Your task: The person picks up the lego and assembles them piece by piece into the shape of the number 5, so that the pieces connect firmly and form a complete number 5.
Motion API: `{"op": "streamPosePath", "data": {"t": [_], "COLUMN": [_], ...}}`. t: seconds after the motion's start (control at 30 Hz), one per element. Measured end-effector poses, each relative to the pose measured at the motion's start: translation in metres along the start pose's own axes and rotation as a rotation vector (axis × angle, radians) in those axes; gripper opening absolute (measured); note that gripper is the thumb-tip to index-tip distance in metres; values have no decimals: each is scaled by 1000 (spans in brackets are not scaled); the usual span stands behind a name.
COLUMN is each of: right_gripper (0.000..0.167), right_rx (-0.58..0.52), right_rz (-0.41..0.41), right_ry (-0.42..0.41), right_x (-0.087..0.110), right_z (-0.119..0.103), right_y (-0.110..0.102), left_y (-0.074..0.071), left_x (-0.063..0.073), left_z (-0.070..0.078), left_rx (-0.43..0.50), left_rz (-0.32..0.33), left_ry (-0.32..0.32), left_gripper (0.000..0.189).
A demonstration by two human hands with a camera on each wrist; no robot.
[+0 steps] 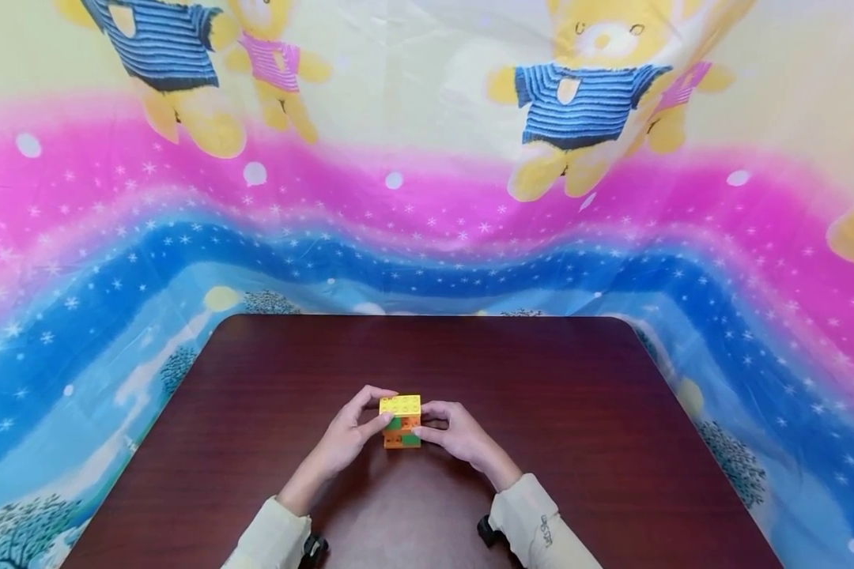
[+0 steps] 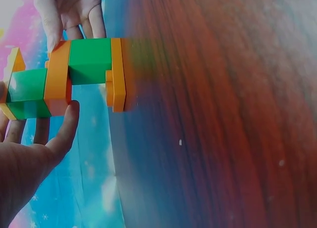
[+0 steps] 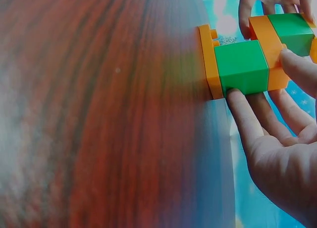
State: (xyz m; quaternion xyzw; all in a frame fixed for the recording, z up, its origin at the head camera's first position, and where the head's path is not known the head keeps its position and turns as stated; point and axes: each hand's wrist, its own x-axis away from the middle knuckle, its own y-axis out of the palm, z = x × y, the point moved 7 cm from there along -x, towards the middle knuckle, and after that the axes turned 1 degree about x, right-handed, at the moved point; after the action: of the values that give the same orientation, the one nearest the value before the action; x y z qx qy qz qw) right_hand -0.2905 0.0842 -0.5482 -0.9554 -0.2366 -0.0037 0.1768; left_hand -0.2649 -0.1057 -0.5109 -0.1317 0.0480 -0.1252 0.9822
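Observation:
A small stack of toy building bricks stands upright on the table. At its top lies a yellow studded plate [image 1: 404, 405]. Below come an upper green brick [image 2: 27, 87], a middle orange plate [image 2: 58, 72], a lower green brick [image 3: 241, 67] and an orange base plate [image 2: 119, 79]. The green bricks sit at opposite sides, leaving gaps. My left hand [image 1: 345, 433] grips the upper part, its thumb at the front and fingers behind. From the right side, my right hand [image 1: 462, 433] holds the stack around the middle orange plate and lower green brick.
The dark reddish-brown table [image 1: 292, 356] has rounded far corners. Behind and beside it hangs a colourful cloth [image 1: 427, 229] printed with bears and snowflakes. Dark wrist devices [image 1: 489, 531] show at both pale sleeves [image 1: 534, 514].

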Motion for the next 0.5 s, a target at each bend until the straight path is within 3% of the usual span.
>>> {"op": "streamPosePath", "data": {"t": [0.17, 0.5], "right_gripper": [36, 35], "right_rx": [9, 7], "right_rz": [-5, -3], "right_ry": [-1, -7], "right_x": [1, 5], "right_z": [-1, -1], "right_y": [1, -1], "left_y": [0, 4], "left_x": [5, 5], "left_z": [1, 6], "left_rx": [2, -2], "left_rz": [-17, -62], "left_ry": [-8, 42], "left_gripper": [34, 42]}}
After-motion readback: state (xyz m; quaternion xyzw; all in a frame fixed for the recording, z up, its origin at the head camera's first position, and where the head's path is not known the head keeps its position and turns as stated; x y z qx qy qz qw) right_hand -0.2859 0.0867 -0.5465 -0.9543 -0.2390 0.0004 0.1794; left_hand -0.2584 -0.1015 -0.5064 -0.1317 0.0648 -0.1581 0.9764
